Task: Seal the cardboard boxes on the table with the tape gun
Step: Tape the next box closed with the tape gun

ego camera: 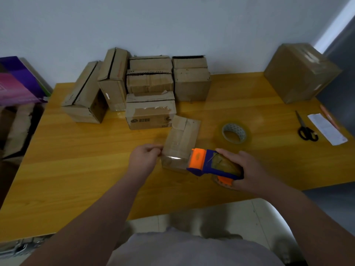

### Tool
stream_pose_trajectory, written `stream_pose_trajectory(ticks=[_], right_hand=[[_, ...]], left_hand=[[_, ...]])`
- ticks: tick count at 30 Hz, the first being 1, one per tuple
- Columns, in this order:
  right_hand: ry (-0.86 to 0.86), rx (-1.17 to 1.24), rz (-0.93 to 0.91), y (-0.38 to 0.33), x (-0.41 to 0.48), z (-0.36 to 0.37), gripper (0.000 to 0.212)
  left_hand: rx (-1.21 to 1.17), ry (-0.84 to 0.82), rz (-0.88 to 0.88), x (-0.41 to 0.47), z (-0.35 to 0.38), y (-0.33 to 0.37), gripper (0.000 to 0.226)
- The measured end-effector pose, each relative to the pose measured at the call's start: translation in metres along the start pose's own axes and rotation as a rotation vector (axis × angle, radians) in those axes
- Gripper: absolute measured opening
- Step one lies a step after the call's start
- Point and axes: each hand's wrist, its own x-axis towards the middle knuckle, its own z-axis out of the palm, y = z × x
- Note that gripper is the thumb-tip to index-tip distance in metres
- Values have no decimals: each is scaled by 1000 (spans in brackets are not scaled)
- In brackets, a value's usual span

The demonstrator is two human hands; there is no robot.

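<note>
Tape gun (211, 164), gripped in my right hand (249, 169), sits right of the box (181, 141); left hand (145, 158) pinches tape (171, 158) opposite.

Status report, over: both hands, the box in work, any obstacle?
Left hand pinches tape strip at left edge of small box. Right hand grips tape gun at its right edge. Spare tape roll lies apart, nothing between.

tape gun (207, 166): blue, orange. boxes (151, 87): brown. table (76, 169): yellow-orange woodgrain. scissors (305, 129): black. slip (326, 128): white. carton (21, 81): purple, pink. wall (172, 22): pale grey.
</note>
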Motion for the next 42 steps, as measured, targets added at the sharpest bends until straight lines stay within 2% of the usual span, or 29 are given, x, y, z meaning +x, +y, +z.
stream_pose_trajectory(ticks=[2, 5, 8, 10, 11, 14, 16, 20, 24, 27, 30, 34, 42], right_hand=[[-15, 2, 6, -2, -1, 0, 85], [-15, -18, 16, -4, -2, 2, 86], [-13, -35, 29, -4, -4, 4, 87], [-9, -39, 39, -4, -4, 6, 87], [-7, -39, 43, -5, -5, 7, 87], [0, -23, 50, -5, -6, 11, 87], [7, -1, 44, -5, -5, 13, 87], [15, -10, 16, -6, -9, 13, 87], [13, 90, -26, -6, -19, -3, 84], [3, 51, -82, 4, -29, -18, 83], [-12, 101, -7, 21, -39, -28, 81], [-91, -105, 34, 14, -27, -17, 77], [-259, -260, 159, -29, 14, -2, 71]], left_hand=[[-119, -90, -39, -11, 6, 2, 34], [-165, -194, -73, -14, 6, 0, 49], [-114, -307, -141, -6, 1, -3, 64], [-18, -384, -115, -4, 1, -2, 69], [72, -399, -42, -5, 1, -1, 72], [629, -348, 415, -11, 5, 0, 83], [897, -389, 648, -12, 8, -2, 89], [1088, -477, 817, -8, 11, -11, 99], [1185, -492, 827, -4, 9, -11, 104], [1192, -497, 815, -3, 10, -9, 106], [1196, -486, 830, -2, 11, -8, 107], [1205, -485, 831, -5, 13, -4, 104], [1212, -474, 816, -8, 14, -2, 103]])
